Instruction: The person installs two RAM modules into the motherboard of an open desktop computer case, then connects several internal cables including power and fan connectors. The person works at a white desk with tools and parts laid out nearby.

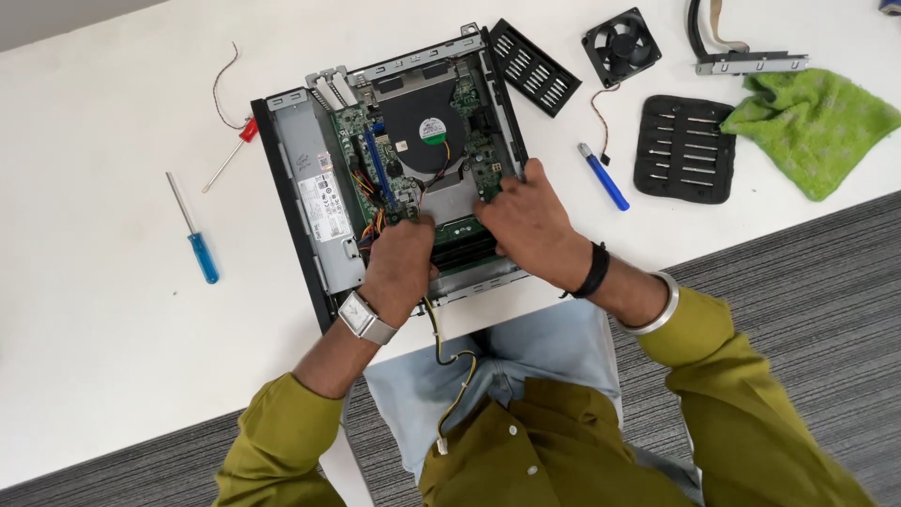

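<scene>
An opened small desktop computer case lies on the white table, its green motherboard and black round cooler exposed. My left hand presses down at the near left of the board, by the coloured power wires. My right hand rests on the near right of the board, thumb up along the case edge. Between the two hands lie dark memory slots; whether the fingers grip a module is hidden. A yellow-black cable hangs off the table edge toward my lap.
A blue-handled screwdriver and a red-handled one lie left of the case. To the right are a blue driver handle, a black bit holder, a green cloth, a loose fan, a vented black panel and a metal bracket.
</scene>
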